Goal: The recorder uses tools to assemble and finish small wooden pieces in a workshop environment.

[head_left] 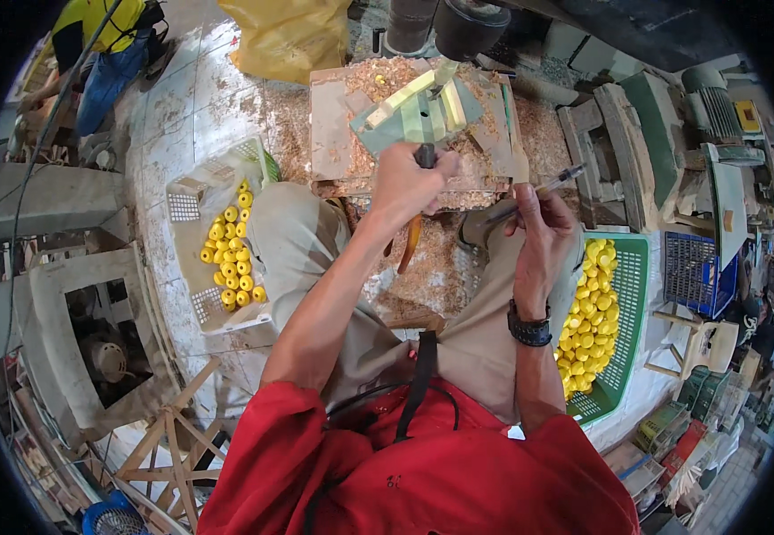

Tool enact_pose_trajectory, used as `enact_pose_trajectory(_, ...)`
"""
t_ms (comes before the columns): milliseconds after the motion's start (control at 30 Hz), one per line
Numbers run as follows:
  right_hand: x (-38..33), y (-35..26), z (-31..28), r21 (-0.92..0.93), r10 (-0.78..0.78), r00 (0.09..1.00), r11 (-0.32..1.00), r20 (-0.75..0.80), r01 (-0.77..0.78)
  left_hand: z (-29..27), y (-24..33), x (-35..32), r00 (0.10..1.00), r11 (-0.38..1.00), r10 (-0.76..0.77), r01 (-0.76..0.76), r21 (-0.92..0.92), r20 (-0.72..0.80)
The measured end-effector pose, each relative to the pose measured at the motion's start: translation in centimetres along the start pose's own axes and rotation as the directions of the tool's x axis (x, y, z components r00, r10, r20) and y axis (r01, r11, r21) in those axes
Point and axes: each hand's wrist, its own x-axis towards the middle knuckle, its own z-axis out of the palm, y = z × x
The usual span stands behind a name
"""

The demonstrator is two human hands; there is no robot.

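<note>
My left hand (412, 183) is closed around a dark-handled tool (425, 155), held upright over the front of the work board. Its far end lies against a greenish jig plate (391, 134) with pale wooden strips (402, 100) on it. My right hand (543, 223), raised over my right knee, pinches a slim pen-like tool (561, 180) with a dark tip; its exact kind is unclear. An orange curved handle (412, 242) hangs below the board's front edge. Wood shavings (378, 80) cover much of the board (329, 134).
At my left, a white crate (192, 303) holds yellow rounded pieces (233, 245). A green crate (629, 330) at my right is heaped with yellow pieces (590, 325). A yellow sack (289, 36) and dark buckets (467, 27) stand beyond the board. Another person (110, 71) is at far left.
</note>
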Motion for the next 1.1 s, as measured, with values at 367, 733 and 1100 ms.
enact_pose_trajectory(367,4.0,-1.3,3.9,-0.302,-0.244,0.951,0.908,0.188,0.292,0.2,-1.9,1.0,0.915,0.873,0.385,-0.319,0.369,-0.121)
enact_pose_trajectory(733,5.4,0.1,4.9,-0.102,-0.151,0.976,0.981,0.158,0.168,-0.4,-0.6,0.2,0.969,0.981,0.156,-0.130,0.142,-0.190)
enact_pose_trajectory(1100,7.3,1.6,3.1,0.107,0.025,0.972,0.993,0.233,-0.051,0.0,-1.2,0.9,0.966,0.963,0.203,-0.167,0.212,-0.159)
